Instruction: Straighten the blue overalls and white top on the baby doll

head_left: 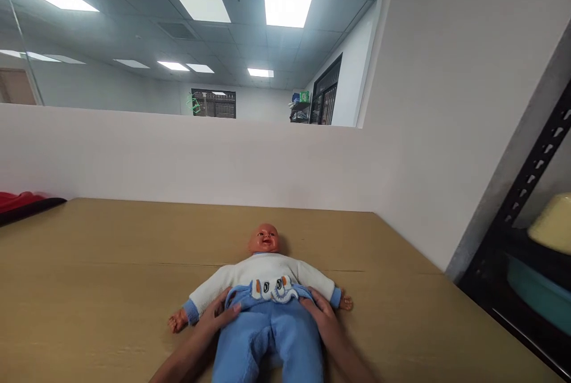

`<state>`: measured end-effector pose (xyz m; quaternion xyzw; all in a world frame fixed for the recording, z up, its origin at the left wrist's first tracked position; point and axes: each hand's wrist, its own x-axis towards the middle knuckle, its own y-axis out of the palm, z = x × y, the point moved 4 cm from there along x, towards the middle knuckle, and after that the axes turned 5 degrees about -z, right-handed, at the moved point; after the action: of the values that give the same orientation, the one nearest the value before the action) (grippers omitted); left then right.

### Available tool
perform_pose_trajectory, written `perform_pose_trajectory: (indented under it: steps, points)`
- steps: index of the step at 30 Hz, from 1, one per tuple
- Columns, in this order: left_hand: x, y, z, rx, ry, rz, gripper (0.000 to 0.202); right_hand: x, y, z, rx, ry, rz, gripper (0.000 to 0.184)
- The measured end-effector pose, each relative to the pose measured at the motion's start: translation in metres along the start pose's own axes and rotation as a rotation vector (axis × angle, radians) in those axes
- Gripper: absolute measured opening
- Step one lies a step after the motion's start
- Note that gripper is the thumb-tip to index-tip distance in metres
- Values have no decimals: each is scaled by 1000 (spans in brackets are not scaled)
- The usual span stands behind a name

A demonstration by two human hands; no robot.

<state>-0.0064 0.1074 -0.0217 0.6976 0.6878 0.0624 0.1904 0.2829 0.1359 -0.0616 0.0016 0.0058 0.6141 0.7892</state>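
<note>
We see a baby doll (266,276) lying on its back on a big tan table (98,264). Its head points away from us, toward the low white wall (178,157). The doll has a white sweater (263,273) on, with a little blue elephant on the front, and blue pants (270,335) on its legs.

Our left hand (220,311) is at one side of the doll's waist, and our right hand (319,308) is at the other side. The fingers of both hands are bent close in and press on the top of the pants. We think they pinch the waistband, but we cannot tell for sure, because the cloth hides the tips.

How far along are we? The sweater looks all the way on, with both little doll hands poking out of the sleeves. The pants look pulled up to the tummy, and the top edge is bunched under the sweater. What looks left is to smooth the waist flat. We cannot see the doll's feet.

On the right is a dark shelf (526,192). On it sit a yellow bowl (553,222), which looks turned upside down, and a teal tub (542,294). We cannot see inside them. A red cloth (18,200) lies at the far left
</note>
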Motion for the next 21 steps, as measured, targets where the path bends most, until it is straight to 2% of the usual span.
perform_pose_trajectory:
  steps: [2,4,6,9,14,16,18,21]
  points:
    - [-4,3,-3,50,16,111,79,-3,-3,-2,-38,-15,-25,70]
    - [-11,9,-4,25,-25,240,66,-5,-5,-4,-76,-33,-42,66]
    - [-18,16,-3,-16,-85,321,60,-8,-4,-5,-105,-59,-31,61]
    - [-28,19,1,6,-150,362,59,-10,2,-1,-127,-110,27,55]
    - [-32,15,8,-32,-133,444,64,-11,6,5,-130,-174,92,49]
    - [-28,13,10,-33,-105,414,70,-11,5,5,-101,-168,73,50]
    - [-22,7,11,9,-49,254,73,-11,1,4,-65,-140,-9,55]
    - [-16,2,8,138,84,53,59,-11,-2,2,-30,-123,-96,61]
